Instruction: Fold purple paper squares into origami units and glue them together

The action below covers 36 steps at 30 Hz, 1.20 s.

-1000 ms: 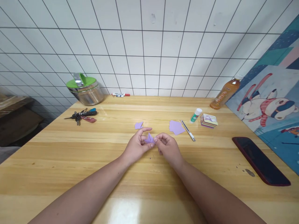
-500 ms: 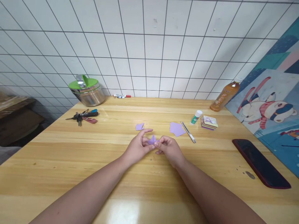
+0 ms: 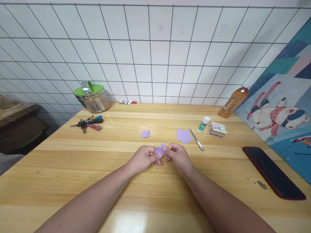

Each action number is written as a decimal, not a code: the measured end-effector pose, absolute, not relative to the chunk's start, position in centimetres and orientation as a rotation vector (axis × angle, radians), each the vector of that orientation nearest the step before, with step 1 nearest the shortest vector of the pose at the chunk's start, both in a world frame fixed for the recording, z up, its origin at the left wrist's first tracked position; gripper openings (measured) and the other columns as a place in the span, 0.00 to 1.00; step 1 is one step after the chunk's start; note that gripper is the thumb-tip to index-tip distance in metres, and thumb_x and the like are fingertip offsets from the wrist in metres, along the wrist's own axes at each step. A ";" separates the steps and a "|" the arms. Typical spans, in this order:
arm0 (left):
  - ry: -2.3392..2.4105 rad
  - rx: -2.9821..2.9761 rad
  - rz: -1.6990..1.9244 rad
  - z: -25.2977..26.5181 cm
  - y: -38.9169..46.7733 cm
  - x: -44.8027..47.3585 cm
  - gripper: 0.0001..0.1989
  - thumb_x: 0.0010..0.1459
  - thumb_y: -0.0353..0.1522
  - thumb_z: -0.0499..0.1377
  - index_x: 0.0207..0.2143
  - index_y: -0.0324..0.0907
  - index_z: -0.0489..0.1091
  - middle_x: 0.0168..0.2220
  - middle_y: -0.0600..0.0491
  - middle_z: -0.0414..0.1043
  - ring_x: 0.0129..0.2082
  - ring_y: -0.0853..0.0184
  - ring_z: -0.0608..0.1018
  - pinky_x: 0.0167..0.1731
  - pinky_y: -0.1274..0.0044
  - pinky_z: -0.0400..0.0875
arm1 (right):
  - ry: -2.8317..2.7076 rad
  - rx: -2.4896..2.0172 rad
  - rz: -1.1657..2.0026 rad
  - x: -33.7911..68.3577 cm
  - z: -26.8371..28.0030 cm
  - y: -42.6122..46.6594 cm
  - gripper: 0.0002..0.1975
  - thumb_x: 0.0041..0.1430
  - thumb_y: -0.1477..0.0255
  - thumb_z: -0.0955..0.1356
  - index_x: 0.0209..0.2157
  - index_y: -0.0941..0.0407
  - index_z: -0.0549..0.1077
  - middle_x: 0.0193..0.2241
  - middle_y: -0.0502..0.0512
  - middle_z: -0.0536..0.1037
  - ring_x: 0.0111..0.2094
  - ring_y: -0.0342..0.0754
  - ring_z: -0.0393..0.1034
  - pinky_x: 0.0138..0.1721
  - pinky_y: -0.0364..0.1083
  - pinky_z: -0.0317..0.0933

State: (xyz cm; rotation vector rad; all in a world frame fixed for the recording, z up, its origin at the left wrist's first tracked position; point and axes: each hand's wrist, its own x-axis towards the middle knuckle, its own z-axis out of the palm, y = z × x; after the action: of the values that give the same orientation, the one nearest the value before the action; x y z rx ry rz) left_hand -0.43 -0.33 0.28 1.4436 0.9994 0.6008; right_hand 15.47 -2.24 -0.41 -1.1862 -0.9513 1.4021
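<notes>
Between both hands, a small folded piece of purple paper (image 3: 159, 149) is held just above the wooden table. My left hand (image 3: 146, 157) pinches its left side between thumb and fingers. On its right edge, the thumb and forefinger of my right hand (image 3: 176, 155) are closed. Part of the paper is hidden behind the fingertips. Beyond my left hand lies another small folded purple paper (image 3: 145, 133). Flat purple paper sheets (image 3: 184, 136) lie past my right hand, with a utility knife (image 3: 196, 139) close beside them.
A glue stick (image 3: 204, 124) stands by a stack of small paper pads (image 3: 218, 129). Farther right are a drink bottle (image 3: 233, 102) and a phone (image 3: 273, 172). Keys (image 3: 88, 123), a steel pot with a green lid (image 3: 93, 98) and markers (image 3: 127, 102) sit at the back left.
The folded paper has turned, its peak now leaning right. My left fingers, raised and spread before, have closed in on it. The view has tilted slightly upward.
</notes>
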 end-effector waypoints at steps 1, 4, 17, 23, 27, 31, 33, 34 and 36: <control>0.997 1.443 0.598 0.3 -0.3 -0.5 0.15 0.48 0.42 0.61 0.22 0.37 0.70 0.22 0.49 0.76 0.23 0.69 0.75 0.27 0.78 0.67 | -0.932 -1.167 1.411 15.4 -0.4 -2.2 0.16 0.38 0.62 0.74 0.18 0.58 0.68 0.13 0.44 0.65 0.14 0.37 0.59 0.21 0.42 0.63; 1.000 1.423 0.591 0.2 -0.1 -0.6 0.15 0.48 0.42 0.61 0.25 0.37 0.72 0.25 0.48 0.77 0.25 0.67 0.76 0.29 0.77 0.68 | -0.904 -1.145 1.417 15.3 -0.6 -2.1 0.15 0.39 0.63 0.74 0.18 0.58 0.68 0.12 0.44 0.65 0.15 0.37 0.59 0.21 0.42 0.63; 1.024 1.358 0.646 0.0 -0.3 0.0 0.20 0.48 0.46 0.60 0.27 0.36 0.73 0.26 0.47 0.77 0.24 0.68 0.75 0.25 0.79 0.65 | -1.001 -1.103 1.425 15.2 -0.4 -2.2 0.14 0.44 0.60 0.71 0.26 0.57 0.70 0.20 0.47 0.70 0.20 0.40 0.64 0.21 0.40 0.61; 0.972 1.457 0.640 0.2 -0.7 0.2 0.18 0.48 0.44 0.60 0.26 0.37 0.74 0.24 0.49 0.77 0.23 0.69 0.75 0.26 0.79 0.66 | -1.009 -1.129 1.437 15.2 -0.3 -2.1 0.15 0.40 0.62 0.73 0.22 0.58 0.71 0.19 0.49 0.72 0.20 0.40 0.63 0.23 0.40 0.59; 0.968 1.473 0.616 0.1 -0.6 0.1 0.17 0.50 0.43 0.59 0.30 0.38 0.75 0.25 0.48 0.77 0.24 0.69 0.75 0.26 0.80 0.66 | -0.916 -1.117 1.464 15.5 -0.9 -1.8 0.15 0.41 0.61 0.73 0.21 0.59 0.71 0.19 0.49 0.73 0.20 0.39 0.63 0.24 0.40 0.59; 0.967 1.458 0.596 0.1 -0.4 -0.2 0.18 0.50 0.44 0.59 0.30 0.37 0.76 0.26 0.47 0.77 0.24 0.69 0.75 0.26 0.80 0.65 | -0.947 -1.118 1.479 15.7 -0.7 -1.8 0.17 0.42 0.59 0.72 0.23 0.59 0.72 0.19 0.50 0.73 0.20 0.39 0.64 0.23 0.40 0.60; 0.985 1.421 0.622 0.0 -0.3 -0.2 0.18 0.49 0.44 0.60 0.29 0.37 0.75 0.26 0.47 0.77 0.24 0.69 0.75 0.25 0.80 0.66 | -0.993 -1.078 1.540 15.9 -0.3 -1.9 0.17 0.43 0.58 0.72 0.27 0.59 0.73 0.23 0.51 0.74 0.22 0.41 0.67 0.25 0.42 0.62; 0.993 1.400 0.636 -0.1 -0.2 -0.3 0.18 0.48 0.44 0.60 0.28 0.37 0.75 0.25 0.47 0.77 0.24 0.68 0.76 0.25 0.80 0.66 | -1.026 -1.055 1.558 15.9 -0.1 -2.0 0.18 0.44 0.58 0.71 0.31 0.58 0.73 0.25 0.52 0.75 0.24 0.42 0.69 0.26 0.42 0.64; 0.999 1.367 0.654 -0.2 -0.1 -0.4 0.18 0.48 0.45 0.61 0.28 0.37 0.74 0.26 0.47 0.77 0.24 0.69 0.76 0.25 0.80 0.66 | -1.084 -1.043 1.545 16.0 0.1 -2.1 0.19 0.43 0.61 0.72 0.36 0.56 0.73 0.28 0.51 0.75 0.29 0.44 0.70 0.28 0.42 0.65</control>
State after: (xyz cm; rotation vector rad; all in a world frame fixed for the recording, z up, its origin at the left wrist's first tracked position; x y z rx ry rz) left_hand -0.35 -0.09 -0.22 1.3668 0.9990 0.6543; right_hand 15.98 -2.09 0.06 -1.0428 -1.0841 1.5448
